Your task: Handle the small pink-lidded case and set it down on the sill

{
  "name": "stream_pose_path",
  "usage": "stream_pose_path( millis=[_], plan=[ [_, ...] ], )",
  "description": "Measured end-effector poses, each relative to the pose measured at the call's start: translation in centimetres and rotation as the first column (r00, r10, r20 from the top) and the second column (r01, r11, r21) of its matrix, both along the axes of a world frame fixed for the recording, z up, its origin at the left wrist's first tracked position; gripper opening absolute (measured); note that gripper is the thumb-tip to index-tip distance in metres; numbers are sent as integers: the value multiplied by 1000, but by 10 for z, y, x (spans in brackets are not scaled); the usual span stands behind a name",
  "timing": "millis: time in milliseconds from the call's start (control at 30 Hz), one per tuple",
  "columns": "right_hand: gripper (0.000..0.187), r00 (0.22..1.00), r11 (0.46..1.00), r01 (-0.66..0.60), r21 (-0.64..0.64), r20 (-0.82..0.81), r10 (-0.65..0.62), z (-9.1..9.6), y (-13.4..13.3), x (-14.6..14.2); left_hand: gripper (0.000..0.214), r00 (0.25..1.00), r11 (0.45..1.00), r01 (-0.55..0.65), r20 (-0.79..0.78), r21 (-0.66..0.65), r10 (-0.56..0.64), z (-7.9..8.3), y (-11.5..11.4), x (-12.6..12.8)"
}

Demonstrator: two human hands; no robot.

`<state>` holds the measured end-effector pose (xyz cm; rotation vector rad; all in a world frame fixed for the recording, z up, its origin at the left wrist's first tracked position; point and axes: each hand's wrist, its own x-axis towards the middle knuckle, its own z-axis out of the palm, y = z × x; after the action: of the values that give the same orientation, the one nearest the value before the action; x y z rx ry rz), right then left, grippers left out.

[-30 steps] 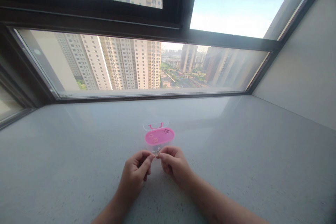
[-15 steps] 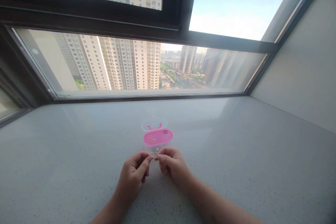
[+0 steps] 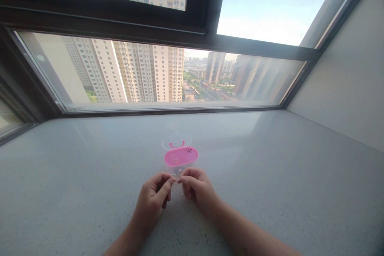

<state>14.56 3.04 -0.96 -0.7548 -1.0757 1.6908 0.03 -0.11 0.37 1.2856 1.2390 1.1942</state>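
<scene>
Close together in the middle, my left hand [image 3: 154, 195] and my right hand [image 3: 199, 189] pinch two small pale loops [image 3: 179, 176], thin like rubber bands. Between the fingertips the loops sit side by side; whether they are linked is too small to tell. Just beyond the fingers stands a clear plastic box with a pink oval tray [image 3: 183, 157] at its top. A dark loop [image 3: 189, 150] lies at the tray's right end, and light-coloured loops [image 3: 176, 161] lie toward its left. My hands partly hide the box's near side.
Behind the tray is a clear lid with a pink handle [image 3: 177, 144]. All this rests on a pale speckled sill [image 3: 270, 176]. A dark window frame [image 3: 168, 112] bounds the sill at the back, and a white wall [image 3: 348, 80] rises at the right.
Both hands keep their pinch and have hardly moved. The two loops between the fingertips show slightly more clearly, and the view has shifted very slightly.
</scene>
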Motion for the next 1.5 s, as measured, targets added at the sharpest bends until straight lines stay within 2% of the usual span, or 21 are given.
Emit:
stream_pose_path(
  millis=[633, 867, 1500],
  plan=[
    [13, 1000, 999, -3, -37, -22, 2, 1, 0, 0, 25, 1000, 1000, -5, 3, -11, 6, 3, -1, 0],
    [12, 998, 999, -15, -39, -59, 12, 1, 0, -1, 24, 1000, 1000, 0, 4, -18, 0, 0, 1, 0],
    [16, 999, 997, 1, -75, -39, -4, 4, 0, -1, 25, 1000, 1000, 7, 21, -25, -6, -2, -1, 0]
  ],
)
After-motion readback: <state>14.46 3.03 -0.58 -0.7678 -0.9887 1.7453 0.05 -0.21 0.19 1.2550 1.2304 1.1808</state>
